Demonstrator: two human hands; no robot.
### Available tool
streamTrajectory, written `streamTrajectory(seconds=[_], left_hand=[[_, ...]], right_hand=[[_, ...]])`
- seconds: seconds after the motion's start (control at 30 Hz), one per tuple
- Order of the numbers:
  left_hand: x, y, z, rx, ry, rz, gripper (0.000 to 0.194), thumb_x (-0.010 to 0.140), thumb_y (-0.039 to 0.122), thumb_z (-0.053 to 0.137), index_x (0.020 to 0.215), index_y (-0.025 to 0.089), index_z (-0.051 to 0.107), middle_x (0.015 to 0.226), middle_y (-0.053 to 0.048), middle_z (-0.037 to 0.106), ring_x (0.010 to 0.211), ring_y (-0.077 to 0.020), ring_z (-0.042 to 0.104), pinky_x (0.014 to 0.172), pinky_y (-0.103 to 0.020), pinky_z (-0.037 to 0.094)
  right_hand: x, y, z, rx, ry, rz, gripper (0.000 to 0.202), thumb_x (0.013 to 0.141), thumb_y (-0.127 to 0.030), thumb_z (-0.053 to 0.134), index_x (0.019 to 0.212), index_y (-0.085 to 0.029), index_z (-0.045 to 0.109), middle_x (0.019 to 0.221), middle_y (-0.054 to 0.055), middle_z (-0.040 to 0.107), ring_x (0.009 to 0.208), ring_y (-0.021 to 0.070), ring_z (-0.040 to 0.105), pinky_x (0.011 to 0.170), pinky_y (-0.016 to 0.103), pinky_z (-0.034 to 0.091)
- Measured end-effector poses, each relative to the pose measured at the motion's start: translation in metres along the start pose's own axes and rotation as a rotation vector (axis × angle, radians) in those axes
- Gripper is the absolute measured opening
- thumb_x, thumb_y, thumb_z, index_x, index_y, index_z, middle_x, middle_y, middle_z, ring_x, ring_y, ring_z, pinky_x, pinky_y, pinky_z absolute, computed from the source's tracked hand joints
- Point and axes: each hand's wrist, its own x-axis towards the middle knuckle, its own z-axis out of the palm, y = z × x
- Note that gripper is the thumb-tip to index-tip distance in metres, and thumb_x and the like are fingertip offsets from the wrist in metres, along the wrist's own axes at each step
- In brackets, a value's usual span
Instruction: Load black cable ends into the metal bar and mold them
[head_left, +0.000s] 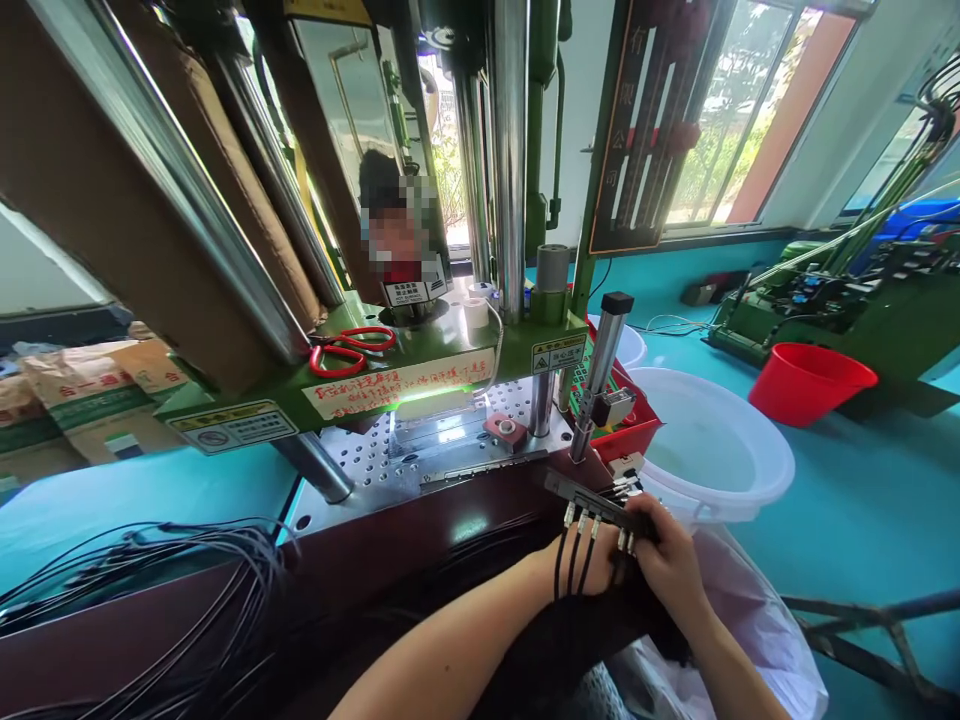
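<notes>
A dark metal bar (592, 498) with several black cables (574, 560) is held out over the right front edge of the machine's table. Silvery connectors sit along both sides of the bar, and the cables hang down from them. My right hand (667, 555) is closed around the bar's right end, thumb on top. Just left of it and under the bar, my left hand (598, 565) is bent inward and looks closed; cables cross it and its fingers are mostly hidden, so what it grips cannot be made out.
A green press (420, 355) with steel columns stands ahead, red-handled scissors (351, 350) on its ledge. A mould plate (442, 432) lies below. Loose black cables (225, 570) spread at left. On the right are a white tub (780, 470), a red crate (637, 425) and a red bucket (810, 385).
</notes>
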Motion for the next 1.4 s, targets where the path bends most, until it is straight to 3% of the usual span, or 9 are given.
streamTrajectory(seconds=[0.07, 0.2, 0.3, 0.4, 0.57, 0.7, 1.03, 1.27, 1.4], left_hand=[[-0.009, -0.003, -0.009, -0.143, 0.063, -0.160, 0.003, 0.063, 0.021, 0.050, 0.064, 0.021, 0.047, 0.046, 0.005, 0.044, 0.041, -0.0097, 0.038, 0.048, -0.026, 0.032], [-0.040, -0.005, -0.030, -0.359, 0.119, -0.234, 0.019, 0.071, 0.033, 0.043, 0.087, 0.022, 0.039, 0.050, 0.006, 0.049, 0.031, -0.0075, 0.036, 0.034, -0.019, 0.027], [-0.055, -0.010, -0.037, -0.599, 0.160, -0.239, 0.030, 0.070, 0.044, 0.052, 0.084, 0.020, 0.041, 0.050, 0.004, 0.053, 0.030, -0.0068, 0.039, 0.029, -0.016, 0.028], [-0.058, -0.015, -0.040, -0.674, 0.204, -0.221, 0.037, 0.070, 0.053, 0.052, 0.076, 0.017, 0.046, 0.046, 0.001, 0.054, 0.031, -0.0085, 0.043, 0.028, -0.017, 0.032], [-0.058, -0.014, -0.052, -0.714, 0.145, -0.233, 0.034, 0.066, 0.045, 0.061, 0.068, 0.012, 0.055, 0.055, -0.004, 0.060, 0.037, -0.0086, 0.050, 0.031, -0.018, 0.037], [-0.058, -0.013, -0.059, -0.741, 0.168, -0.211, 0.033, 0.065, 0.042, 0.064, 0.067, 0.010, 0.058, 0.053, -0.003, 0.059, 0.038, -0.0080, 0.050, 0.034, -0.018, 0.036], [-0.057, -0.020, -0.056, -0.837, 0.237, -0.139, 0.029, 0.067, 0.038, 0.064, 0.068, 0.009, 0.061, 0.053, -0.004, 0.061, 0.038, -0.0084, 0.051, 0.037, -0.018, 0.035], [-0.058, -0.021, -0.057, -0.834, 0.193, -0.131, 0.028, 0.068, 0.037, 0.062, 0.069, 0.009, 0.061, 0.054, -0.005, 0.062, 0.039, -0.0095, 0.052, 0.036, -0.019, 0.036], [-0.056, -0.022, -0.057, -0.862, 0.263, -0.071, 0.030, 0.065, 0.039, 0.064, 0.068, 0.009, 0.061, 0.053, -0.004, 0.061, 0.037, -0.0089, 0.051, 0.033, -0.017, 0.033]], right_hand=[[0.004, 0.001, 0.000, -0.021, -0.053, 0.012, 0.035, 0.053, -0.007, 0.034, 0.079, -0.022, 0.053, 0.073, -0.001, 0.054, 0.071, 0.0173, 0.051, 0.064, 0.027, 0.039], [0.014, 0.007, 0.011, -0.075, -0.195, 0.055, 0.043, 0.055, -0.008, 0.034, 0.087, -0.020, 0.060, 0.081, 0.003, 0.056, 0.080, 0.0196, 0.053, 0.071, 0.030, 0.040], [0.023, 0.012, 0.028, -0.079, -0.290, 0.062, 0.043, 0.056, -0.008, 0.034, 0.086, -0.019, 0.063, 0.074, 0.002, 0.054, 0.072, 0.0181, 0.053, 0.065, 0.029, 0.040], [0.035, 0.010, 0.042, -0.095, -0.352, 0.020, 0.043, 0.056, -0.007, 0.033, 0.084, -0.020, 0.064, 0.072, 0.001, 0.053, 0.070, 0.0169, 0.053, 0.063, 0.027, 0.039], [0.057, -0.003, 0.050, -0.143, -0.398, -0.027, 0.045, 0.055, -0.005, 0.034, 0.083, -0.021, 0.065, 0.071, 0.000, 0.055, 0.068, 0.0158, 0.054, 0.062, 0.025, 0.039], [0.068, -0.013, 0.051, -0.165, -0.466, -0.065, 0.043, 0.053, -0.005, 0.035, 0.079, -0.021, 0.066, 0.071, 0.000, 0.056, 0.070, 0.0159, 0.054, 0.062, 0.025, 0.039], [0.078, -0.012, 0.057, -0.194, -0.530, -0.098, 0.043, 0.053, -0.005, 0.036, 0.079, -0.022, 0.066, 0.071, 0.000, 0.058, 0.071, 0.0173, 0.055, 0.062, 0.026, 0.040], [0.080, -0.019, 0.056, -0.225, -0.565, -0.134, 0.044, 0.053, -0.005, 0.036, 0.080, -0.022, 0.066, 0.073, 0.000, 0.060, 0.071, 0.0167, 0.056, 0.061, 0.025, 0.039], [0.086, -0.025, 0.057, -0.262, -0.595, -0.193, 0.047, 0.051, -0.003, 0.036, 0.080, -0.023, 0.066, 0.072, -0.001, 0.059, 0.072, 0.0160, 0.055, 0.061, 0.024, 0.037]])
